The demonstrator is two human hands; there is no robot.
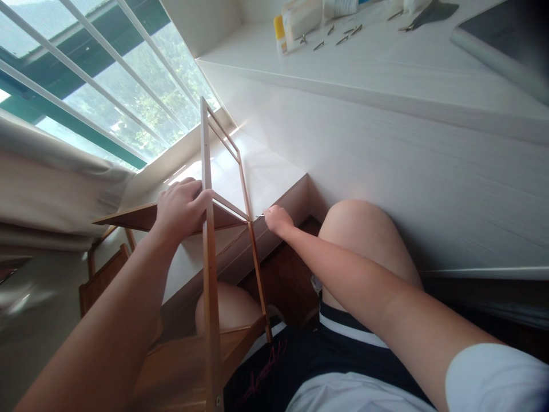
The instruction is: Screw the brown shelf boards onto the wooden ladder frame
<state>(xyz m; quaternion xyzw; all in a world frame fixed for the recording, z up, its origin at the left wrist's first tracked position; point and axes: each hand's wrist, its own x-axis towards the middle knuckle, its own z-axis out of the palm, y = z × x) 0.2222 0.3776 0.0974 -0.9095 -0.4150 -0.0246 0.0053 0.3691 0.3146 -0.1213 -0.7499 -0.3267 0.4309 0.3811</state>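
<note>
A light-brown wooden shelf frame stands tilted between my legs, with slim posts, crossbars and flat boards. My left hand is wrapped round its near post, above a brown board. At the far post, my right hand is closed on a thin silver metal rod. The rod points at the corner where the crossbar meets that post. Its other end is hidden in my fingers, so its exact kind does not show. A lower board lies near my lap.
Several metal screws, a yellow-capped tube, a white bottle and a grey flat device lie on a white desktop. A barred window, curtain and wooden chair are left.
</note>
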